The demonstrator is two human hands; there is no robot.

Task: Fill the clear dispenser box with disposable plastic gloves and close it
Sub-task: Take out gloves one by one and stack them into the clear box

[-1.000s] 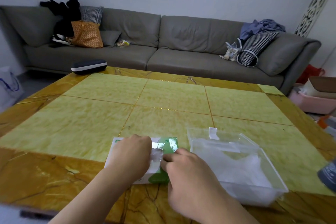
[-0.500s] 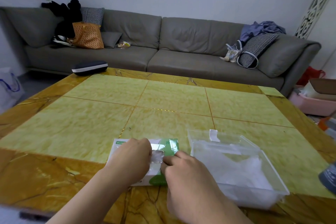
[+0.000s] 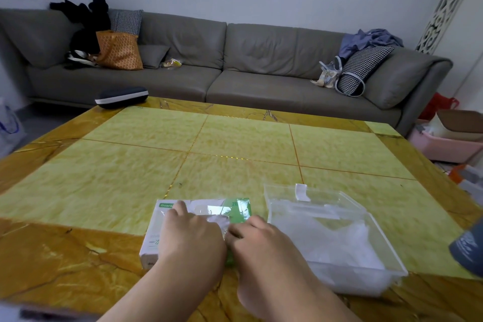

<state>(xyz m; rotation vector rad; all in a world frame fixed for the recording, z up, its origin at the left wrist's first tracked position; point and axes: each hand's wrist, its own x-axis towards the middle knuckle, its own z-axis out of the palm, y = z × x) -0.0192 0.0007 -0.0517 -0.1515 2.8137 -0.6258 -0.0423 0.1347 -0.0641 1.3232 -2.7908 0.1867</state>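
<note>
A white and green glove carton (image 3: 156, 232) is being seen lying flat on the near part of the yellow table (image 3: 130, 178), partly covered by both hands. The left hand (image 3: 192, 236) is being rested on the carton's top, fingers bent down toward its opening. The right hand (image 3: 261, 246) is being held just beside it, fingertips curled at the opening; whether plastic gloves are being pinched cannot be told. The clear dispenser box (image 3: 376, 225) is being seen open just right of the right hand, crumpled plastic gloves (image 3: 337, 240) lying inside.
</note>
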